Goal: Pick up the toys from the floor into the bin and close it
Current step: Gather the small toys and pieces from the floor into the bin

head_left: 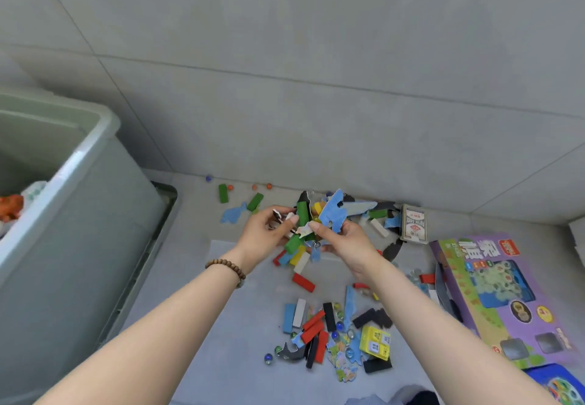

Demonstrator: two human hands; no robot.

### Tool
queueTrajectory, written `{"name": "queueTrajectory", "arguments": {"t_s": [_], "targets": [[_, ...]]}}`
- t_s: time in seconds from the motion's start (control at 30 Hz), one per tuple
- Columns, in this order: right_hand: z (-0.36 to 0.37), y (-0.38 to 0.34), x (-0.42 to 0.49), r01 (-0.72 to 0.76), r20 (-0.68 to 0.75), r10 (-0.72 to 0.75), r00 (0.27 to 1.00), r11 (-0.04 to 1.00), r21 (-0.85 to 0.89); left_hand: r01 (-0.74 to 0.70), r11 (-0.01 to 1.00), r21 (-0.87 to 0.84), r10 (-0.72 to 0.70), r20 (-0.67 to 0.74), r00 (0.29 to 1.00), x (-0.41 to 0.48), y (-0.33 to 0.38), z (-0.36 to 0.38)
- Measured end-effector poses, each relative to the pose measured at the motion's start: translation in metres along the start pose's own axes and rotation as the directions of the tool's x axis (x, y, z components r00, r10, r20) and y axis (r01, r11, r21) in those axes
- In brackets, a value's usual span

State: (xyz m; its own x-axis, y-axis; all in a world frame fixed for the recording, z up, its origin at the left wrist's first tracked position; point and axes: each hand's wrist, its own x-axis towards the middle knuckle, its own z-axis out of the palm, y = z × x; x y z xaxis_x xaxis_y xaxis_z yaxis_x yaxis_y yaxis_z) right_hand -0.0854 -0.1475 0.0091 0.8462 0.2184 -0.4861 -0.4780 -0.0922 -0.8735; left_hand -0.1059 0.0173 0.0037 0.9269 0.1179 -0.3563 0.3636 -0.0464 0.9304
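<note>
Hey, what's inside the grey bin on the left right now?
Inside the bin, an orange toy and a pale green-patterned item show. Its near wall hides the rest.

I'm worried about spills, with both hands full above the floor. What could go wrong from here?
1. The left hand and right hand pinch a handful of blocks and puzzle pieces; some may slip on the way to the bin.
2. Marbles lie scattered on the floor; a nudge could send them rolling, and the orange marble by the wall is easily missed.
</note>
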Motion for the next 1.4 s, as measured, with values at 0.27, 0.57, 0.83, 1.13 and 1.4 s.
{"name": "queueTrajectory", "arguments": {"t_s": [0.27,0.57,0.83,1.13,1.4], "targets": [[0.103,-0.145,-0.044,0.182,0.188,-0.158,0.969,0.976,-0.121,-0.168,0.986,-0.023,0.164,-0.114,0.980,-0.056,0.122,-0.116],[0.337,-0.146,-0.060,0.125,0.475,-0.045,0.879,0.983,-0.138,-0.150,0.987,0.050,0.157,-0.454,0.877,-0.148,0.095,-0.325],[0.431,-0.093,-0.040,0.078,0.462,0.095,0.882,0.937,-0.341,0.154,0.985,-0.083,-0.173,-0.602,0.780,-0.180,0.009,-0.415],[0.358,-0.140,-0.035,0.343,0.434,-0.119,0.893,0.805,-0.484,0.207,0.963,0.172,-0.068,-0.586,0.807,-0.185,0.026,-0.399],[0.187,-0.160,-0.090,0.316,0.248,-0.197,0.948,0.664,-0.677,0.000,0.800,0.599,0.259,-0.346,0.902,-0.169,0.112,-0.281]]}}
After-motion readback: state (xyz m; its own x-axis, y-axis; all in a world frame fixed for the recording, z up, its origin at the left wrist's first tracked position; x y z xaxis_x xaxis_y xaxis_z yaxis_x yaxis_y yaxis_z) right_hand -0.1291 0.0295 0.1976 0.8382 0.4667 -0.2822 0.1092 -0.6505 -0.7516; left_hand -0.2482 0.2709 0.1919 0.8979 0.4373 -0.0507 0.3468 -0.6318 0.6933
